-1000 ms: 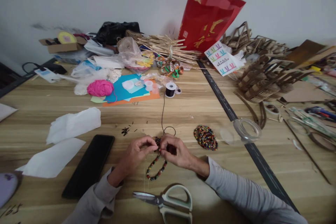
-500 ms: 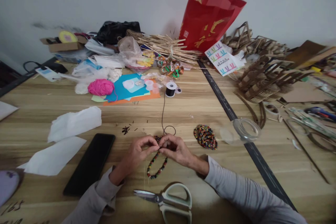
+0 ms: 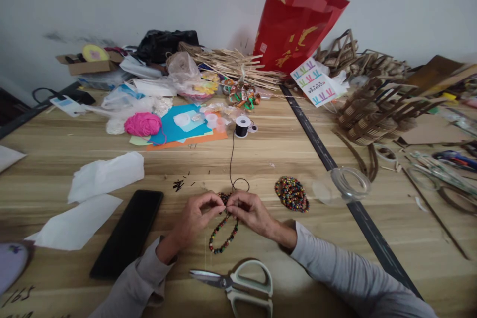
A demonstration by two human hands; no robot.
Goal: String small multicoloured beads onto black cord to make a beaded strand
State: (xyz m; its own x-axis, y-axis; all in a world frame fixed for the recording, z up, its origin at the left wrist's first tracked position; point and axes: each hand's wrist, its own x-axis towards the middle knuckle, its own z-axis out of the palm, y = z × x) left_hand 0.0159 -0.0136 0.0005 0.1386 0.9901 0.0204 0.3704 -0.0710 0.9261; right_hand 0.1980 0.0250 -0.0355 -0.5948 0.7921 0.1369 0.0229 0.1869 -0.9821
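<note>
My left hand (image 3: 201, 214) and my right hand (image 3: 250, 211) meet fingertip to fingertip over a multicoloured bead string (image 3: 222, 246). Both pinch at the thin black cord of the beads; the exact spot is hidden by the fingers. Part of the beads lies behind my fingertips, and a loop hangs down toward me on the table. A black cord (image 3: 231, 159) runs from behind my hands to a white spool (image 3: 242, 127) farther back. Scissors with pale handles (image 3: 251, 285) lie slightly open just below the beads.
A pile of beaded strings (image 3: 292, 194) sits right of my hands. Left lie a black phone (image 3: 127, 233), white paper pieces (image 3: 106, 175) and short black cord bits (image 3: 178, 185). Clear tape rolls (image 3: 350, 184) and small woven baskets (image 3: 368, 119) are at right; a red bag (image 3: 298, 25) stands behind.
My fingertips have shifted very slightly, still pinched together above the beads. The loop, cord, spool and scissors stay where they were.
</note>
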